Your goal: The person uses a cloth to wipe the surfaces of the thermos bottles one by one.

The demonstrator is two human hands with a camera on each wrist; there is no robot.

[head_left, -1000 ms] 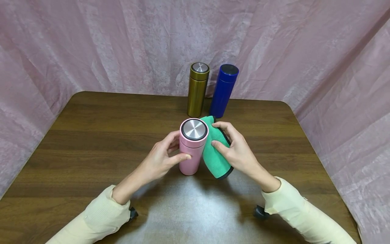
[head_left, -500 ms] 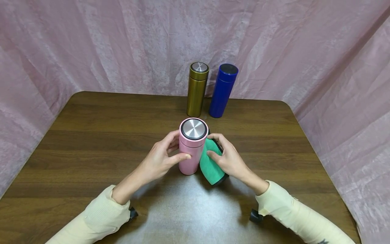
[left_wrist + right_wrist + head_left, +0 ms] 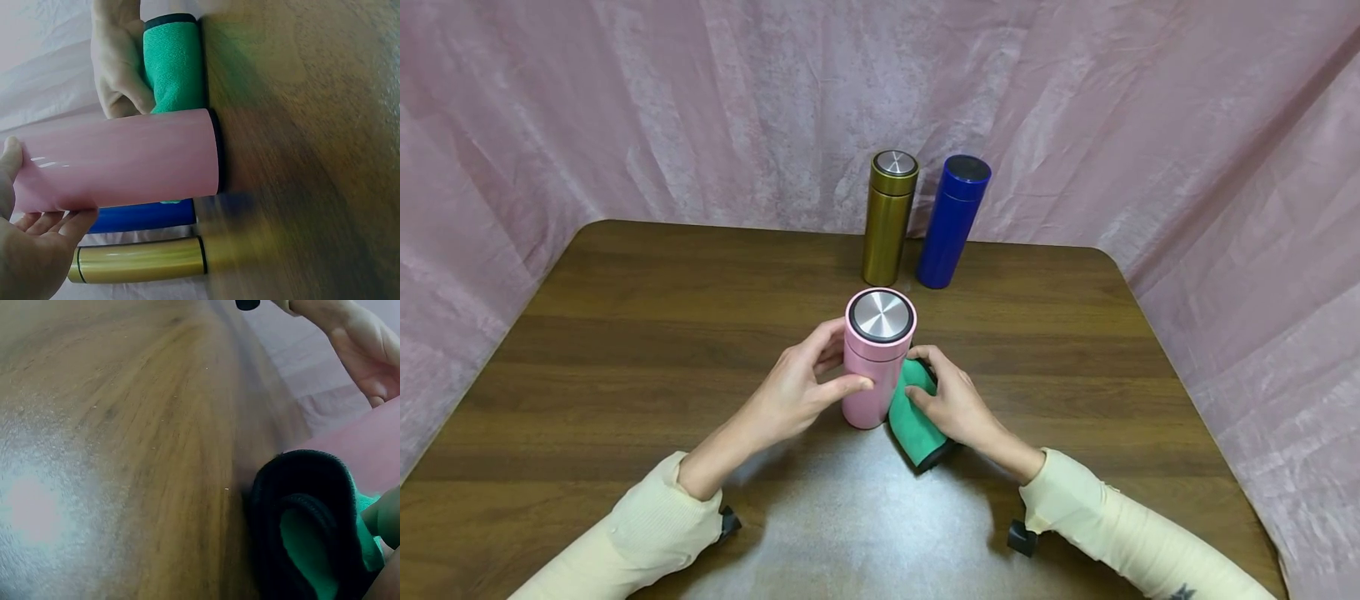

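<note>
A pink thermos bottle [image 3: 874,387] with a silver lid stands upright on the table, and my left hand [image 3: 797,383] grips its left side with thumb in front and fingers behind. My right hand [image 3: 955,400] holds a folded green cloth [image 3: 917,425] with black edging against the bottle's lower right side. In the left wrist view the cloth [image 3: 175,65] touches the pink bottle [image 3: 125,162] near its base. The right wrist view shows the cloth's curled, black-edged end [image 3: 306,469] close up; most of the right hand's fingers are out of sight there.
Behind the pink bottle, a gold thermos bottle [image 3: 886,233] and a blue thermos bottle [image 3: 951,229] stand upright near the back edge of the brown wooden table [image 3: 700,283]. A pink curtain [image 3: 737,108] hangs behind and beside the table.
My right hand has slid the green cloth down along the pink bottle's right side, from near the lid to near the base. The left hand keeps its grip in place.
</note>
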